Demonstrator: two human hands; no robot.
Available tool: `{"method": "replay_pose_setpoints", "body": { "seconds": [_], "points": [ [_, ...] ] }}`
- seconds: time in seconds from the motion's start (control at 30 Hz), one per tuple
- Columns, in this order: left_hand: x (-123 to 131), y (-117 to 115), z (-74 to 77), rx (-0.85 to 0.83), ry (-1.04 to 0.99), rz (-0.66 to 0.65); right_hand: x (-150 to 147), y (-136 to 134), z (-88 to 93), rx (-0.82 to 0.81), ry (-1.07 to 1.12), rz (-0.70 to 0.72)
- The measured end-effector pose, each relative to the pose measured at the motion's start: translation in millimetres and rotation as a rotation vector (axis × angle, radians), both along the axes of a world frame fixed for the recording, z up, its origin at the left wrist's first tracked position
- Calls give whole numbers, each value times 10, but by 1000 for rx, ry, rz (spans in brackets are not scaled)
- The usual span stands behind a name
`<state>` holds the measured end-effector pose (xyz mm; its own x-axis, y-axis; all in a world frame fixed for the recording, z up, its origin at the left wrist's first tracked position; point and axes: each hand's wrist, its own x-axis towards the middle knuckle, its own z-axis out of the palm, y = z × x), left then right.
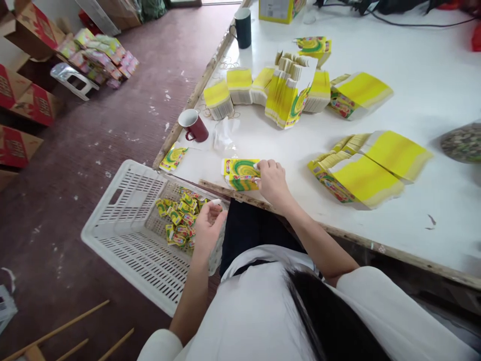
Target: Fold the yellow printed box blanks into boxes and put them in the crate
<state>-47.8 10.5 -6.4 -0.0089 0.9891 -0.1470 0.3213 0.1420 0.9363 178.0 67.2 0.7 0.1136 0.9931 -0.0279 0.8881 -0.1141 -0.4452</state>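
Observation:
My right hand (273,183) grips the right end of a small yellow and green printed carton (240,173), which rests at the table's front edge. White wrapping covers a fingertip of this hand. Over the rim of a white plastic crate (130,220), my left hand (209,225) hovers with loosely curled fingers, thumb apart, and nothing visible in them. It too has a white-wrapped fingertip. Inside the crate lies a heap of small yellow and green boxes (182,218), partly hidden by my left hand. A flat yellow printed carton (174,157) lies on the table's left corner.
Stacks of flat yellow cartons (366,180) spread across the white table (424,90), with another upright bundle (287,93) farther back. A maroon mug (193,125) and a dark cup (243,28) stand by the left edge. Red cardboard boxes (35,108) and a small stool (74,80) are on the floor.

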Motion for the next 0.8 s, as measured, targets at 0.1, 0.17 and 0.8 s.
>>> {"method": "replay_pose_setpoints", "body": {
  "seconds": [0.1, 0.17, 0.8],
  "points": [
    [179, 23, 55, -18, -93, -83, 12, 19, 25, -10, -41, -26],
    [226, 39, 64, -29, -143, -105, 25, 51, 42, -22, -58, -11],
    [602, 138, 329, 126, -614, 339, -633, -772, 14, -112, 1209, 315]
  ]
}}
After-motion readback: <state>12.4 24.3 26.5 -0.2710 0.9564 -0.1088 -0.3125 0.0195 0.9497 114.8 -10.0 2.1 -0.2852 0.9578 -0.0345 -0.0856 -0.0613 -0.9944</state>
